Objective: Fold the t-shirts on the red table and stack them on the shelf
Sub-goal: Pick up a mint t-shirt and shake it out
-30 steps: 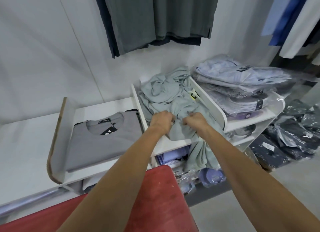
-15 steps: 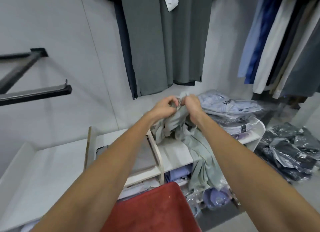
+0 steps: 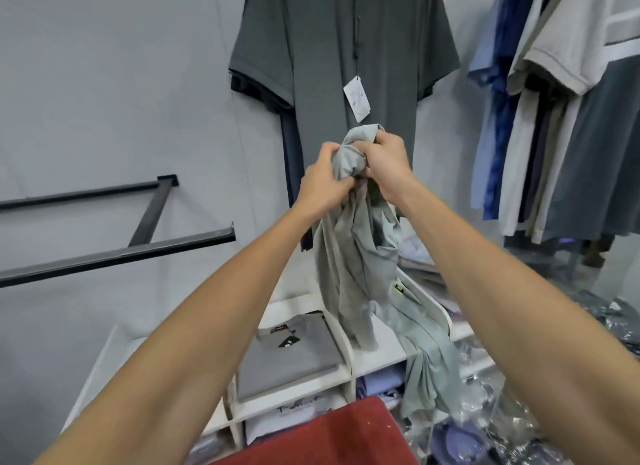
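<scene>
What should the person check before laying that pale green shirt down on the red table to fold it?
1. Both hands hold the shirt: ok. The left hand and right hand grip the bunched top of the pale green shirt.
2. Shirt clear of the shelf: not ok, its lower end drapes over the front edge.
3. Shirt spread out: not ok, it hangs crumpled.
4. Red table free: the visible corner is bare; the rest cannot tell.
5. Stacking spot: ok, a folded grey shirt lies flat in the neighbouring compartment.
</scene>
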